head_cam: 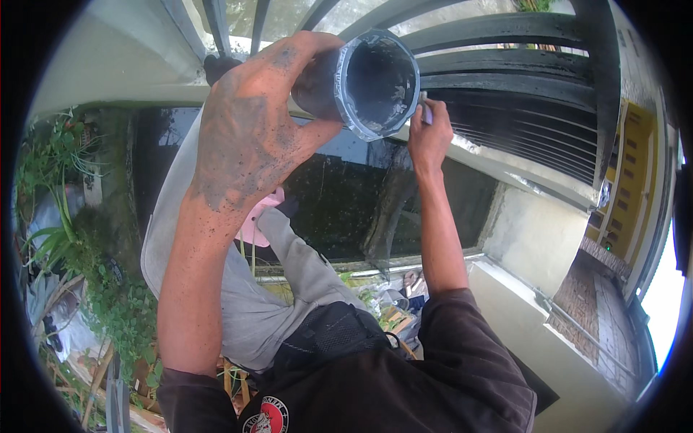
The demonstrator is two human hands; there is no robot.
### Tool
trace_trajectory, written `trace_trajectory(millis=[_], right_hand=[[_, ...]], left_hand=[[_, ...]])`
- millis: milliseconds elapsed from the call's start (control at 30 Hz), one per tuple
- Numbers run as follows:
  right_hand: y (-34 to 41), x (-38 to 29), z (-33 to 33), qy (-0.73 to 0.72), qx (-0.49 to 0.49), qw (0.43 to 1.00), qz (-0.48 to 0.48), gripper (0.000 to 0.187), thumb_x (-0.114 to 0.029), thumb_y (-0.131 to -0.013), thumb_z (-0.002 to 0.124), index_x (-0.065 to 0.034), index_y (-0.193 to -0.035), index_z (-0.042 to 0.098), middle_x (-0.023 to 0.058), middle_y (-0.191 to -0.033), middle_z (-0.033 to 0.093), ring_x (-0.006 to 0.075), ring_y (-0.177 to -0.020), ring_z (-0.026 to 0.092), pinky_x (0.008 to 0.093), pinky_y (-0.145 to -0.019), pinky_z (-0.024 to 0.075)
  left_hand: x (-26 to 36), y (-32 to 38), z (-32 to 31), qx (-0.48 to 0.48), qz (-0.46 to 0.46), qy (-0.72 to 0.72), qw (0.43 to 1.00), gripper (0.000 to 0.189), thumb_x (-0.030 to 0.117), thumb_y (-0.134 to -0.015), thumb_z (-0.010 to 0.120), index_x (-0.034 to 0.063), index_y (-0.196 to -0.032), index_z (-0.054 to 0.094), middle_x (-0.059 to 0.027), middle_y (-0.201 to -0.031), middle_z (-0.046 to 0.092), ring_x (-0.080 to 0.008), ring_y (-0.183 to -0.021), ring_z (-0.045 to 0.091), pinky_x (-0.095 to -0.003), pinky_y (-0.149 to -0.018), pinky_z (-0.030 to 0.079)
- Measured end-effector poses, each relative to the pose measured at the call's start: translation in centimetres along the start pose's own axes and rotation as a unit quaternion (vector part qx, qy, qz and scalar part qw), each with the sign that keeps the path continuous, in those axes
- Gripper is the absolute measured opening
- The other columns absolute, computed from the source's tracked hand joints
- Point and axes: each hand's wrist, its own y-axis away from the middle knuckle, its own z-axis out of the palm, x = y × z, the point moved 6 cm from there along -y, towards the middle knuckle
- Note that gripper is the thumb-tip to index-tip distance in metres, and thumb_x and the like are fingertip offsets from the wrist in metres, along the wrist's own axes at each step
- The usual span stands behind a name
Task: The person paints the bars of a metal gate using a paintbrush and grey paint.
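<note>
My left hand [243, 124], smeared with grey on its back, grips a dark plastic tub [318, 86] tilted so that its mouth faces me. Grey paint-like residue coats the rim and inner wall, and the inside looks dark. My right hand [431, 138] is just right of the rim, fingers pinched on a small tool, perhaps a paintbrush, with a purplish handle [427, 116]. Most of that tool is hidden by the fingers. Dark railing slats [509, 82] run behind and to the right of both hands.
Below me is a dark reflective surface [341, 211], beside my legs in grey trousers [303, 270]. Green plants [119, 308] grow at left. A pale wall [533, 238] stands at right. Mixed clutter [398, 303] lies lower down, and a yellow building [628, 184] is farther off.
</note>
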Motion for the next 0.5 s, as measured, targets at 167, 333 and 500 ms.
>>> trace_trajectory(millis=[167,333,500], right_hand=[[-0.1,0.6,-1.1,0.012,0.008,1.000,0.013,0.019,-0.014,-0.095,0.068,-0.0007,-0.109,0.065,0.0233,-0.099,0.069,0.0456,-0.092,0.068,0.0497,-0.081,0.0542],[1.2,-2.1,-9.5,-0.019,0.141,0.988,0.053,0.019,-0.006,-0.096,0.069,0.0014,-0.112,0.068,0.0147,-0.090,0.069,0.0233,-0.078,0.068,0.0371,-0.072,0.0549],[2.1,-1.9,-8.6,-0.017,0.094,0.995,0.005,0.020,-0.007,-0.096,0.069,0.0023,-0.113,0.067,0.0169,-0.094,0.069,0.0278,-0.082,0.070,0.0389,-0.075,0.0554]], left_hand=[[0.2,0.0,0.3,-0.010,0.001,-0.002,1.000,0.055,0.008,-0.067,0.090,0.0112,-0.118,0.070,-0.0097,-0.102,0.077,-0.0260,-0.092,0.076,-0.0364,-0.082,0.060],[0.1,-0.1,-0.1,-0.002,0.000,0.000,1.000,0.055,0.008,-0.067,0.090,0.0106,-0.118,0.070,-0.0098,-0.101,0.077,-0.0261,-0.093,0.076,-0.0367,-0.083,0.060],[0.2,0.0,0.1,0.000,0.007,-0.008,1.000,0.055,0.008,-0.068,0.089,0.0097,-0.119,0.070,-0.0110,-0.101,0.076,-0.0266,-0.093,0.075,-0.0376,-0.084,0.059]])
